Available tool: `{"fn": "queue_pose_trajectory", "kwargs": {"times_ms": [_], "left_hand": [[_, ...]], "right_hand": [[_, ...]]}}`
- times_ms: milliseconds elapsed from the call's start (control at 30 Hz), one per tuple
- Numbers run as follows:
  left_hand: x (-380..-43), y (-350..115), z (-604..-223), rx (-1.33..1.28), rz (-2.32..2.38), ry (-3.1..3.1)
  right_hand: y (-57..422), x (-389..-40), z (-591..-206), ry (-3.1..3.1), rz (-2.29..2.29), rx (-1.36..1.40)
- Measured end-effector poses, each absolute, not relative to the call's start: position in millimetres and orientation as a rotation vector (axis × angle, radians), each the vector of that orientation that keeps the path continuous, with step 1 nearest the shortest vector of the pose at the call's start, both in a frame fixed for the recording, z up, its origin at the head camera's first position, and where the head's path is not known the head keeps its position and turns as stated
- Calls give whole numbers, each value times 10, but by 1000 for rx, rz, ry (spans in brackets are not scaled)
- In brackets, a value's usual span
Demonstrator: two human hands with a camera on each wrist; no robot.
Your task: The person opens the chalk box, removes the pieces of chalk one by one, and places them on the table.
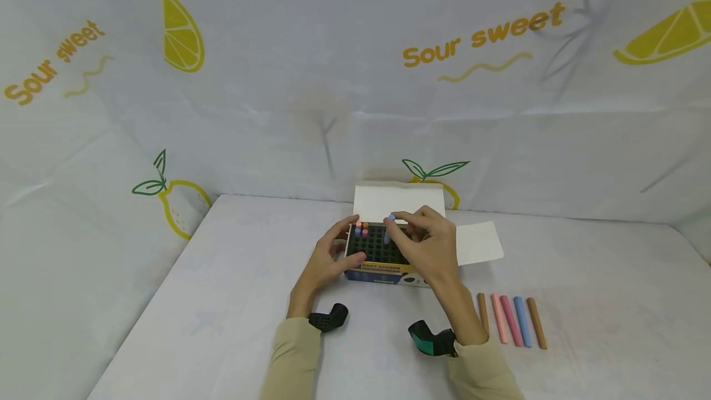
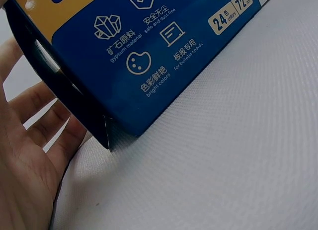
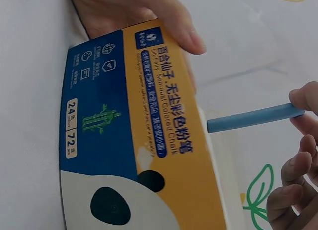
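A blue and yellow chalk box point(image 1: 372, 276) with a black holed insert point(image 1: 378, 253) stands with its lid raised. My left hand point(image 1: 326, 259) holds its left end, the thumb over the front edge and the other fingers along the side. Between thumb and forefinger, my right hand point(image 1: 432, 244) pinches a blue chalk stick point(image 3: 248, 118) by its upper end. That stick points down over the insert; in the right wrist view its lower tip appears just beyond the box's top edge. Several chalks point(image 1: 361, 229), pink, brown, blue and magenta, stand in the insert's back left corner.
To the right on the white table point(image 1: 222, 326) lies a row of loose chalks, among them a pink stick point(image 1: 498, 318), a blue stick point(image 1: 523, 322) and a brown stick point(image 1: 537, 323). A white side flap point(image 1: 480, 243) sticks out from the box's right end.
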State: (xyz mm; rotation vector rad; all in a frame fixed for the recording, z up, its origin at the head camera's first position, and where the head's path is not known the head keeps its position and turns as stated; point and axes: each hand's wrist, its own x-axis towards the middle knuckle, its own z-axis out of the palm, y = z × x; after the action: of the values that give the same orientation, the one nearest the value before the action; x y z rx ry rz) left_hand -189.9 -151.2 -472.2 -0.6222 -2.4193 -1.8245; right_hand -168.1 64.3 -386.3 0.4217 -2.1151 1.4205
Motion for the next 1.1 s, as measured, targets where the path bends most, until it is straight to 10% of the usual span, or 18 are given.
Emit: {"fn": "queue_pose_trajectory", "kwargs": {"times_ms": [1100], "left_hand": [[-1907, -1513, -4749, -642, -1818, -2416]], "right_hand": [[1525, -1215, -3627, -2383, 1374, 816]]}}
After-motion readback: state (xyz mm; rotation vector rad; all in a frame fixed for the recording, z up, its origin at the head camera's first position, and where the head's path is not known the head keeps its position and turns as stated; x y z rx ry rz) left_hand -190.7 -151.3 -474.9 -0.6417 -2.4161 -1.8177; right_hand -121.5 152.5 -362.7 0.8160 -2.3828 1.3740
